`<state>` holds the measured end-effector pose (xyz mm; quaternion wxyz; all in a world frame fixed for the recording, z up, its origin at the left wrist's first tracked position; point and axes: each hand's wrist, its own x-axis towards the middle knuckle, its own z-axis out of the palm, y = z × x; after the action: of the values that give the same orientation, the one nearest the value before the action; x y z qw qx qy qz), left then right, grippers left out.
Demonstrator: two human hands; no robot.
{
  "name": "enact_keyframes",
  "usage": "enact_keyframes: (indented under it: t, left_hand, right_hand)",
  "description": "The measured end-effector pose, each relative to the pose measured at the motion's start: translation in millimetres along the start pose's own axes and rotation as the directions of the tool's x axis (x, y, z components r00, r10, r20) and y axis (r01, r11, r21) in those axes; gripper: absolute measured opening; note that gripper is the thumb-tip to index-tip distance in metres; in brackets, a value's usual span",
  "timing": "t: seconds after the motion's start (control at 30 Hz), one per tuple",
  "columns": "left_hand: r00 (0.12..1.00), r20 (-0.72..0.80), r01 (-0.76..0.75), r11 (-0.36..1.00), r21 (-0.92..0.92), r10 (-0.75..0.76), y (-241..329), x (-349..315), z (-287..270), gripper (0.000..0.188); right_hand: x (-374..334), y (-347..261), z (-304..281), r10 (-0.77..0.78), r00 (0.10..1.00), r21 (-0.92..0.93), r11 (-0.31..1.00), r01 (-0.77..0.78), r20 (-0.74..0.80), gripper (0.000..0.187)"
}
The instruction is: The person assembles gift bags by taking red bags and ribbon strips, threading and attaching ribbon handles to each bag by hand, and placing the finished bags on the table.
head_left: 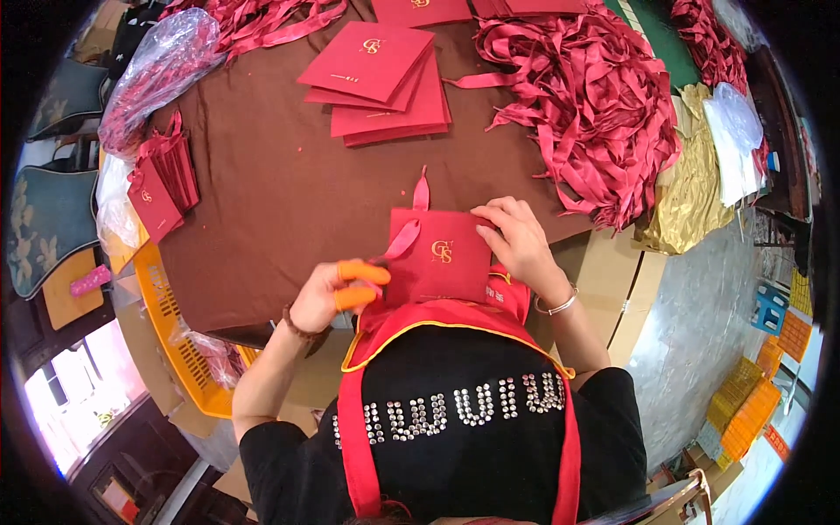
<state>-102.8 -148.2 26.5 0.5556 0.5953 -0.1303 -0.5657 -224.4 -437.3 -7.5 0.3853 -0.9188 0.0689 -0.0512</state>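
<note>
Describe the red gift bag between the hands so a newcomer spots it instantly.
Find the brown tablecloth, then its near edge by the red apron. There, between the left hand and the right hand at its upper-right corner, is a square red gift bag with a gold emblem. Unlike the stacked bags farther back, it shows a ribbon at its top edge.

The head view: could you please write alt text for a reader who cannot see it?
A person's right hand holds the top right corner of a red gift bag with a ribbon; the left hand, in orange finger cots, is at the bag's left edge. Stacked red bags and heaped red ribbons lie on a brown tablecloth.
</note>
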Motion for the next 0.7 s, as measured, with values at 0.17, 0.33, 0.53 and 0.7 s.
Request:
enact_keyframes:
  t: [0.17,0.33,0.53,0.7]
  left_hand:
    - [0.986,-0.060,-0.160,0.818,-0.553,0.153,16,56,37,0.044]
    - [0.978,-0.106,-0.191,0.977,-0.092,0.182,13,85,35,0.053]
    - [0.933,0.083,-0.333,0.755,0.565,0.349,36,88,32,0.046]
    - [0.857,0.238,-0.253,-0.030,0.967,0.457,35,95,57,0.021]
  right_hand:
    - [1,-5,1,0.037,0.999,-0.007,0.999,-0.037,0.007,0.023]
    - [-1,-4,2,0.061,0.998,-0.008,0.998,-0.061,0.006,0.022]
    - [-2,-2,3,0.082,0.997,-0.022,0.996,-0.082,0.001,0.022]
    - [-3,-2,5,0.042,0.999,-0.028,0.999,-0.043,-0.028,0.023]
